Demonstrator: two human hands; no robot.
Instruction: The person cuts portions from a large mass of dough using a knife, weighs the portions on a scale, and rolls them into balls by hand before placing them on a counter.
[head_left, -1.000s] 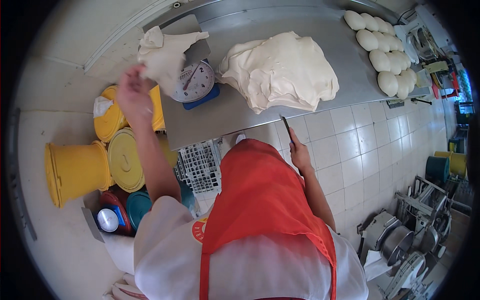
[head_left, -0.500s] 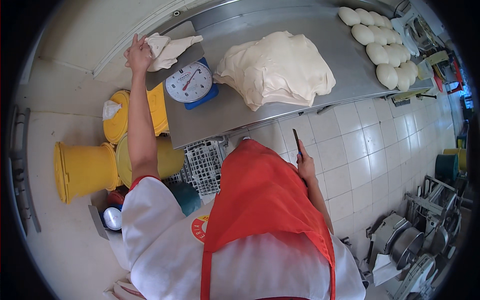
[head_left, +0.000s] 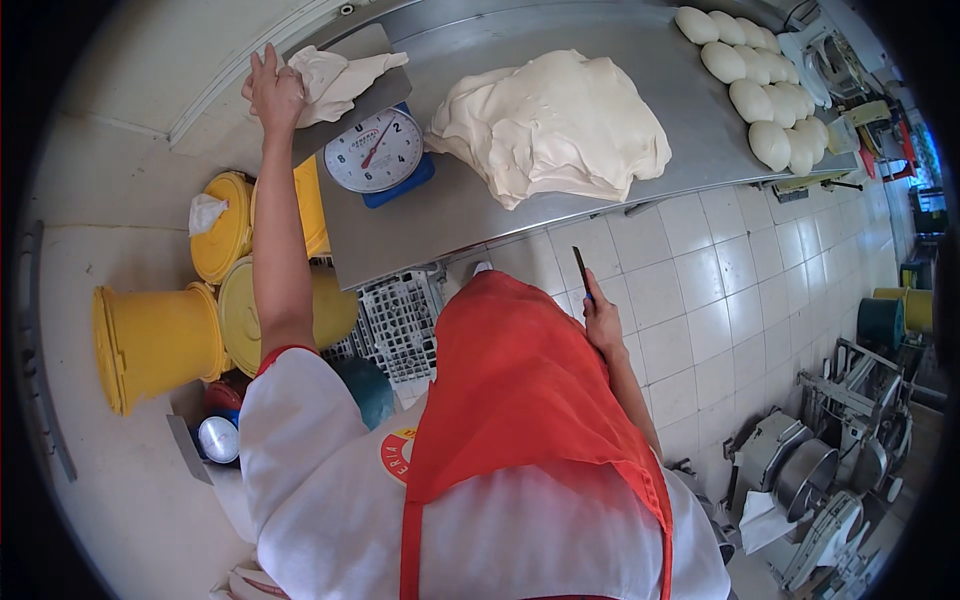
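Note:
My left hand (head_left: 275, 92) is at the far left, beside a ragged piece of dough (head_left: 335, 85) on the metal pan of a dial scale (head_left: 373, 150). Its fingers are stretched and apart, and the thumb side meets the dough's edge. My right hand (head_left: 603, 325) is low in front of the table, closed round the handle of a narrow dark-bladed knife (head_left: 580, 268), blade pointing up and away. A large, soft mound of pale dough (head_left: 550, 130) rests on the steel table to the right of the scale.
Several smooth dough balls (head_left: 768, 145) stand in rows at the right end of the steel table (head_left: 440, 225). Yellow lidded buckets (head_left: 155, 335) and a plastic crate (head_left: 398, 325) are at left, below the table. Machines (head_left: 800, 480) stand on the tiled floor at right.
The fingers of my left hand have stretched out more beside the dough on the scale. My right hand still holds the knife, moved slightly left. The whole view has shifted slightly.

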